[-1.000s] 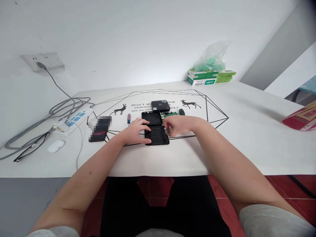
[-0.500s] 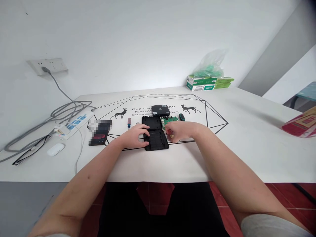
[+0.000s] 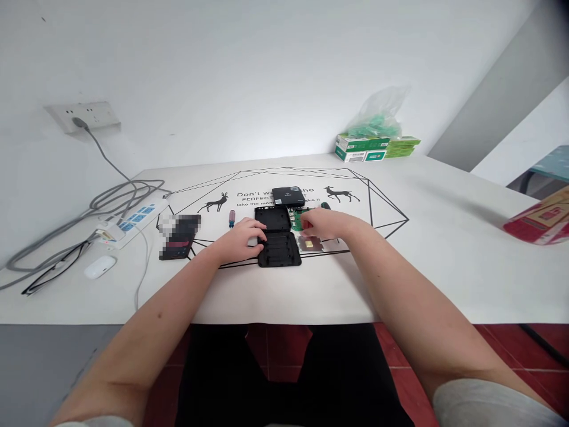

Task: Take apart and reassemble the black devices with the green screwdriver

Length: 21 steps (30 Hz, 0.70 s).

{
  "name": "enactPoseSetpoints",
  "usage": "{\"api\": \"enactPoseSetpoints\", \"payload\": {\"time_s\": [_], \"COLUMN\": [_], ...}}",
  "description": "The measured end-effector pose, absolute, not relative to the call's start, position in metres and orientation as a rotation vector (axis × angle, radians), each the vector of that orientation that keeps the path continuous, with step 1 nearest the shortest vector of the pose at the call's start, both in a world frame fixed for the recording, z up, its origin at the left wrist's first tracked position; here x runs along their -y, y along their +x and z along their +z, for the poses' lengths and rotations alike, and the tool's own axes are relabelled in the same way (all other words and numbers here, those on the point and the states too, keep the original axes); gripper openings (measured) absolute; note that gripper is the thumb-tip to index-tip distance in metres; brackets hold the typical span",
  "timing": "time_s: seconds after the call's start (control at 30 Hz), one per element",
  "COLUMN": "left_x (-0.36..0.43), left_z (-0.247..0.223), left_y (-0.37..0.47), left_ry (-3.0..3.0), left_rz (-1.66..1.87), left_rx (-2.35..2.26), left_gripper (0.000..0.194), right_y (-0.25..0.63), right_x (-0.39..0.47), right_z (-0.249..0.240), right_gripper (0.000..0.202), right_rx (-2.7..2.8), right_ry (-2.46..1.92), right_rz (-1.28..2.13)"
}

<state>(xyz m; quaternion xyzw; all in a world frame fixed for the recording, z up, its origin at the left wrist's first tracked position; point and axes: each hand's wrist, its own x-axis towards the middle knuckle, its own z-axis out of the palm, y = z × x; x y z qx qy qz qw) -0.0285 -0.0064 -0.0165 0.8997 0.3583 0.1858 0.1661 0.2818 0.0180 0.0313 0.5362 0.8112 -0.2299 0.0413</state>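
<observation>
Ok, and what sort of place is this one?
Probably an office or small electronics workspace, though little of the room shows: a white table by a wall bears a power strip, a screwdriver and a green circuit board at the right hand.

Clr bag (image 3: 377, 118) on grn/wht boxes (image 3: 362, 145); pwr strip (image 3: 141, 217) far L

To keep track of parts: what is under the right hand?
Part of a green circuit board shows to the left of the right hand, which covers some of it. Anything pinched or lying beneath the hand cannot be seen.
</observation>
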Motion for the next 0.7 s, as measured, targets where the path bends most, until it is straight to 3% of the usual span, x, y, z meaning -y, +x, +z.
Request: {"api": "enactPoseSetpoints", "payload": {"time_s": [0.37, 0.5, 0.7], "left_x": [0.005, 0.006, -0.001], "left_z": [-0.015, -0.014, -0.020], "left_y": [-0.029, -0.029, -0.031], "left_ry": [2.581, 2.568, 2.561], "left_rz": [0.515, 0.533, 0.557], "left_rx": [-1.024, -1.059, -1.311], "left_gripper": [0.015, 0.028, 0.034], "right_y": [0.289, 0.297, 0.295], "right_x": [-0.027, -0.031, -0.025], "right_z": [0.025, 0.024, 0.036], "right_gripper": [0.013, 0.010, 0.009], "right_rx": [-2.532, -2.708, -2.754], "right_ry": [1.665, 1.749, 1.956], "right_rz": [-0.469, -0.288, -0.630]}}
